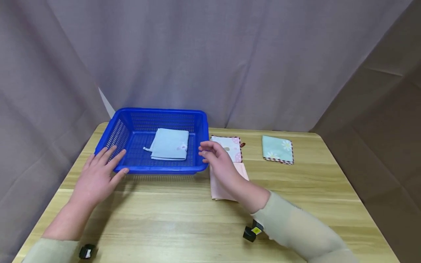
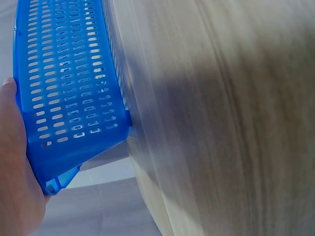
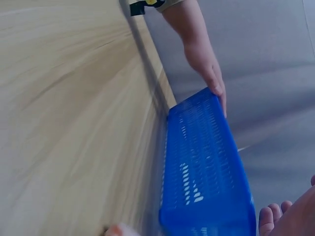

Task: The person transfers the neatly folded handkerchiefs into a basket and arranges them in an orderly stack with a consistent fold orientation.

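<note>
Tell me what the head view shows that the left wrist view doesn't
Only the head view shows the light blue folded cloth lying in the basket, the pink cloths under the right hand, the green daisy cloth further right, and the grey curtain. Only the left wrist view shows the basket's slotted side wall from close up, with floor below the table edge. Both share the blue basket, the left hand against its corner, and the wooden table.
</note>
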Demonstrator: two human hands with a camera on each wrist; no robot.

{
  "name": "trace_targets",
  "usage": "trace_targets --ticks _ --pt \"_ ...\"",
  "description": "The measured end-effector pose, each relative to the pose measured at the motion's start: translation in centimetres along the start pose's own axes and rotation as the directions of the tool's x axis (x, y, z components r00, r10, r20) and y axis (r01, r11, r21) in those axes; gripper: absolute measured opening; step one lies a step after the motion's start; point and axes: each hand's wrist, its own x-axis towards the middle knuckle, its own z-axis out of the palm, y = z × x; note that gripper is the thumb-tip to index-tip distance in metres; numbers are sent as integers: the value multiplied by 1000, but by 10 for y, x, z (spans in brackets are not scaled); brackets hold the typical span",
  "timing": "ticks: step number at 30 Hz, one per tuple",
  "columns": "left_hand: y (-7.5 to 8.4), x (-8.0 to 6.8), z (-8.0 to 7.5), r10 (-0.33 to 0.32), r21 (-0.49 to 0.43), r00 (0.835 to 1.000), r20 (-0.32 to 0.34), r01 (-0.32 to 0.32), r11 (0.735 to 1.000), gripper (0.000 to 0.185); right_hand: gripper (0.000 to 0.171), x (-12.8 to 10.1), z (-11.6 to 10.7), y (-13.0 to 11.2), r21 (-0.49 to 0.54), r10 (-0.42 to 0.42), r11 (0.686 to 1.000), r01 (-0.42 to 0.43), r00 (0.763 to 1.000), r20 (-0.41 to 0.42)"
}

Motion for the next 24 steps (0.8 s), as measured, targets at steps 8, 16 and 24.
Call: trace_targets --ticks 8,16,24 --pt "-1 0 0 9 -2 1000 -9 -9 1000 64 31 -16 -27 18 -23 -4 1000 4 1000 -25" --pt "0 -1 1 17 -12 1000 -13 -17 1000 63 30 -35 -51 34 -35 12 999 -14 998 -61" --pt "-2 0 1 18 -8 1000 -7 -18 1000 64 32 -54 -74 50 -90 43 995 -48 998 -50"
